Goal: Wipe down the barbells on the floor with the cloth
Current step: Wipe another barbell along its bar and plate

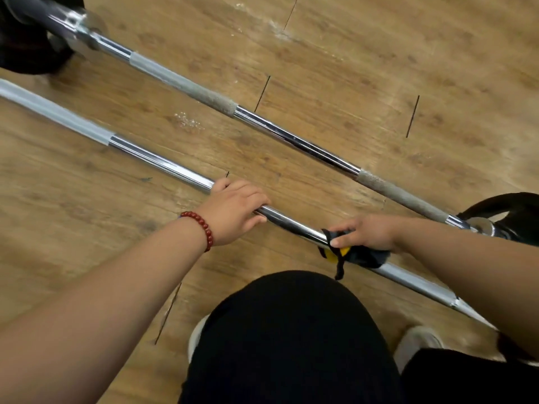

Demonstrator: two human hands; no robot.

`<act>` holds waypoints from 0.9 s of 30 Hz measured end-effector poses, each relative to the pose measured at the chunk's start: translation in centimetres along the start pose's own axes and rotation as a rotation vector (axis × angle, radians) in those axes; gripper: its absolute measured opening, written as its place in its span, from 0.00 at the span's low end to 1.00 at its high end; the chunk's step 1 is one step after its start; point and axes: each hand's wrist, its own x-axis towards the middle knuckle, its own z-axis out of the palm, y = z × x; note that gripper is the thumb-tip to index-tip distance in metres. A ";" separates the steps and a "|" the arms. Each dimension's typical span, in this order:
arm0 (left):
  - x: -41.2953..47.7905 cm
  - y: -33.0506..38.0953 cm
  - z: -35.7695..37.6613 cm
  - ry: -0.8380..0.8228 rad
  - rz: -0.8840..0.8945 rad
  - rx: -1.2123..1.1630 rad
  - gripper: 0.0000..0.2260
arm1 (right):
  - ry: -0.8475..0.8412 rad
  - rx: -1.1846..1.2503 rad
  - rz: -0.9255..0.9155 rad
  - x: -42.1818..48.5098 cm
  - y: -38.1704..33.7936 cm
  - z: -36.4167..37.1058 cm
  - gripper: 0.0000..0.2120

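the right hand point(367, 232) grips a dark and yellow cloth point(360, 255) wrapped round the near barbell point(163, 163), which lies on the wood floor point(87, 217). just up the bar from that grip, the left hand point(233, 211) curls its fingers over bare chrome. the far barbell point(291, 138) lies beyond both grips, untouched.

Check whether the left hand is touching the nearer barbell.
Touching. The head view shows the left hand gripping the nearer barbell, with the fingers curled over the chrome shaft and the thumb against its near side. No gap shows.
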 end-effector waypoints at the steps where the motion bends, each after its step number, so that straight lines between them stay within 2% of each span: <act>1: 0.2 0.0 -0.2 -0.017 -0.009 -0.002 0.18 | -0.010 0.043 -0.021 0.2 -1.0 0.0 0.04; 6: 1.3 0.2 -1.0 -0.051 -0.084 -0.026 0.16 | 0.094 -0.008 -0.247 4.0 -6.6 0.2 0.12; 8: 1.7 0.4 -1.5 -0.081 -0.138 -0.037 0.15 | 0.067 0.026 -0.285 4.5 -6.7 0.1 0.10; 10: 2.3 0.6 -2.4 -0.191 -0.170 -0.031 0.15 | 0.037 0.009 -0.291 3.9 -5.2 -0.1 0.08; 15: 1.9 1.0 -5.7 -0.437 -0.233 0.217 0.22 | 0.003 -0.447 -0.234 2.1 -2.8 -1.7 0.10; 17: 1.0 2.2 -6.7 -0.434 -0.293 0.249 0.24 | 0.020 -0.467 -0.221 1.6 -3.1 -1.2 0.13; 20: -0.3 4.6 -5.2 -0.353 -0.465 0.099 0.23 | 0.118 -0.091 -0.330 2.3 -3.6 1.3 0.04; 22: -1.0 6.0 -3.0 -0.292 -0.573 0.018 0.23 | 0.226 0.021 -0.432 3.3 -3.8 2.9 0.03; 25: -0.6 6.7 -1.7 -0.223 -0.621 0.038 0.24 | 0.259 0.006 -0.470 3.9 -3.3 3.0 0.09; 27: -0.1 6.4 -2.2 -0.195 -0.629 0.077 0.23 | 0.186 -0.075 -0.374 3.0 -2.7 1.1 0.10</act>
